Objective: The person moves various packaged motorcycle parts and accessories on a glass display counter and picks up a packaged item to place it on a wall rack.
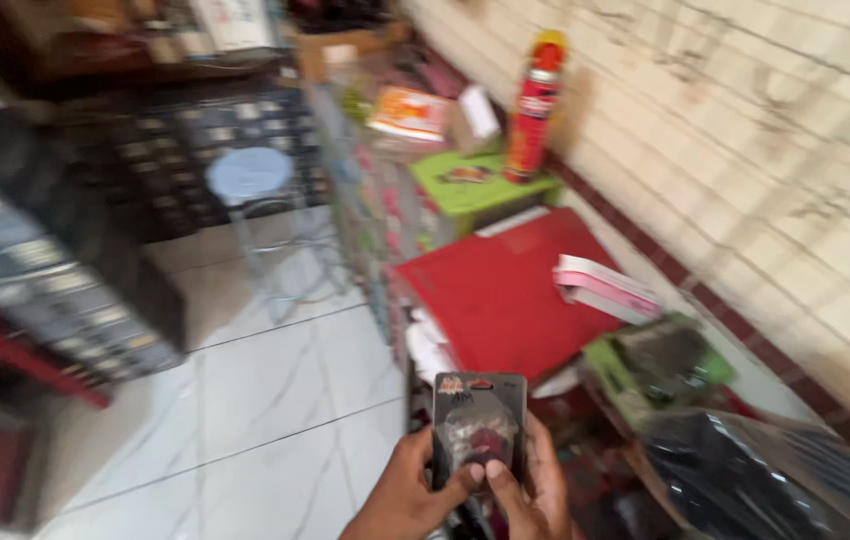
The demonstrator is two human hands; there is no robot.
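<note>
Both my hands hold a small black blister pack with a red and silver part inside, upright at the bottom middle of the view. My left hand grips its left edge, thumb on the front. My right hand holds its right edge, thumb pressed on the lower front. The picture is blurred by motion.
A red board lies on a counter along the tiled wall, with a pink and white box, a green box, a red spray can and a black plastic bag. A stool and dark shelving stand on the white floor.
</note>
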